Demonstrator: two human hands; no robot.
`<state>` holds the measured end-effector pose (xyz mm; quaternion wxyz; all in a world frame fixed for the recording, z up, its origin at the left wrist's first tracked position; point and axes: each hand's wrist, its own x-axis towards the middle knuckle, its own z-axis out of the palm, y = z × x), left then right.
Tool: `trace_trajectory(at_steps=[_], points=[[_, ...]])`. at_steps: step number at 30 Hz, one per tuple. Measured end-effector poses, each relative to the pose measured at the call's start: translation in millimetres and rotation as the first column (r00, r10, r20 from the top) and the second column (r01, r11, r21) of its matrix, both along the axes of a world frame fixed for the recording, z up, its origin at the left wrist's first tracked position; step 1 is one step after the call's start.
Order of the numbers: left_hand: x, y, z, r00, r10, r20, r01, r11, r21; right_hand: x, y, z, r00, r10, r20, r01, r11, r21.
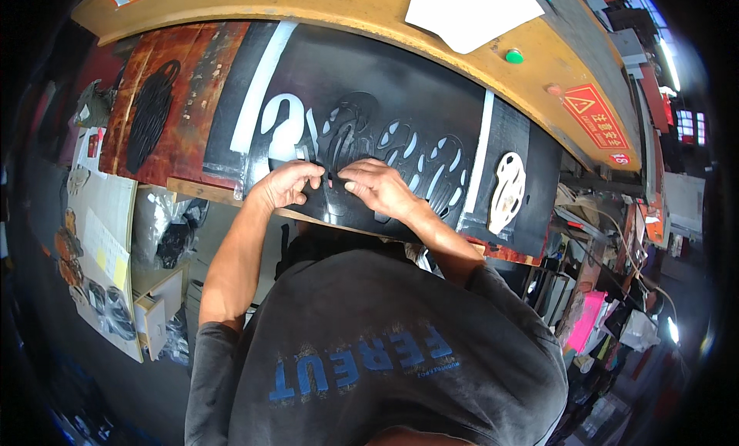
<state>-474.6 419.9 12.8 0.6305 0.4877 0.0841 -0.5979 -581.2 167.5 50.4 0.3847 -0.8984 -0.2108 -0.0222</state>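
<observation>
A black sheet (pixel 400 61) with rows of cut-outs lies before me, and white shows through its openings. Above and between my hands is a dark, slitted cut piece (pixel 350 134), shaped like a shoe upper. My right hand (pixel 381 186) is closed at the lower end of this piece, thumb and fingers pinched on its edge. My left hand (pixel 290 184) sits just to the left, thumb and forefinger pinched together over the sheet. Whatever it holds is too small or dark to make out. A thin black strip hangs between the fingertips of both hands.
A pale cutting die (pixel 507 192) lies to the right. On the reddish-brown board (pixel 208 68) at left rests a black slitted piece (pixel 154 115). A yellow machine beam (pixel 346 8) crosses the far side, bearing white paper (pixel 469 15), a green button (pixel 514 56) and a red warning label (pixel 594 116).
</observation>
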Motion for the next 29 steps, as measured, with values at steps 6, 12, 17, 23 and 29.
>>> trace_trajectory(at_steps=[6, 12, 17, 23, 29], points=[[-0.9, -4.4, -1.5, 0.999, 0.015, 0.041, -0.016, 1.0, 0.021, -22.8, 0.8, 7.0, 0.994, 0.104, 0.026, -0.096, 0.973, -0.21], [-4.7, -9.6, -1.3, 0.997, 0.011, 0.08, -0.021, 0.993, 0.117, -19.8, 10.6, -3.9, 0.997, 0.078, -0.005, -0.076, 0.957, -0.279], [-7.8, -6.8, 0.1, 0.994, 0.056, 0.09, -0.067, 0.99, 0.122, -20.0, -2.6, -2.1, 0.98, 0.171, 0.106, -0.14, 0.958, -0.252], [-18.2, -18.5, 19.7, 0.983, 0.091, 0.162, -0.121, 0.975, 0.187, 5.9, -4.2, -11.0, 0.998, 0.052, 0.022, -0.051, 0.998, -0.021], [-83.0, -33.1, 69.7, 0.192, -0.277, 0.942, -0.758, 0.568, 0.321, 51.6, -24.5, -23.8, 0.64, -0.086, -0.763, 0.381, 0.898, 0.218]])
